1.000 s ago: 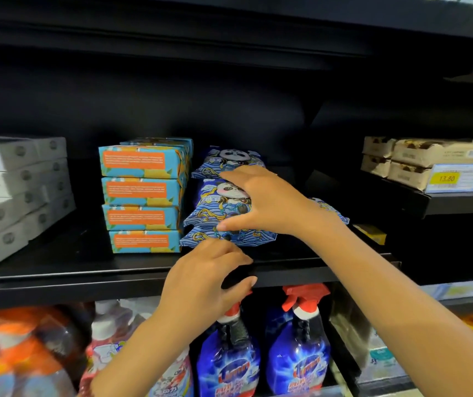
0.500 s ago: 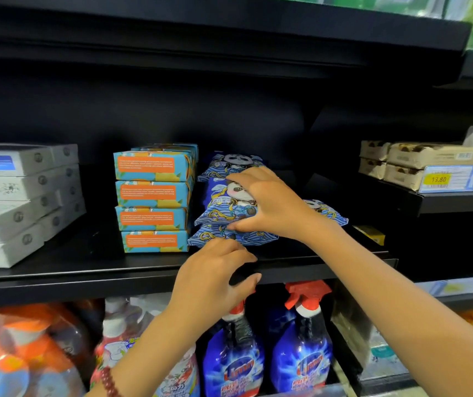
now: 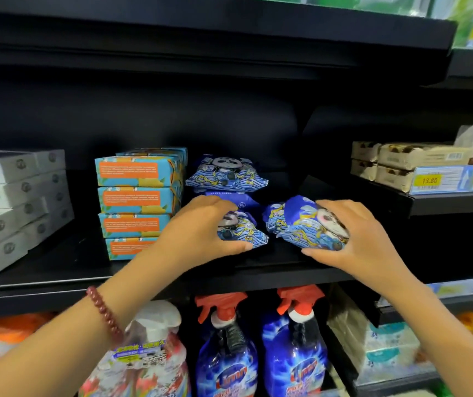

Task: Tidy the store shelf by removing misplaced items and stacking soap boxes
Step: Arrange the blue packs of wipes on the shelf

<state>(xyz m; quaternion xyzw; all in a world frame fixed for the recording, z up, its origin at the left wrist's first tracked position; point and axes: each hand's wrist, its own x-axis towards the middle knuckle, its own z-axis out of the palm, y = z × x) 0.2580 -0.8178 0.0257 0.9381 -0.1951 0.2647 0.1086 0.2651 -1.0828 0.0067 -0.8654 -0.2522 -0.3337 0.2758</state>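
Since a second ago the right hand (image 3: 364,242) has drawn one blue panda packet (image 3: 306,224) off the pile to the right, and its fingers curl round it over the shelf (image 3: 66,267); the left hand (image 3: 198,233) has risen from the shelf edge and grips the lowest packet (image 3: 242,232) of the panda pile (image 3: 226,173); teal-and-orange soap boxes (image 3: 136,196) stand four high just left of that pile; white boxes (image 3: 14,207) lie stacked further left; spray bottles (image 3: 226,353) fill the shelf below.
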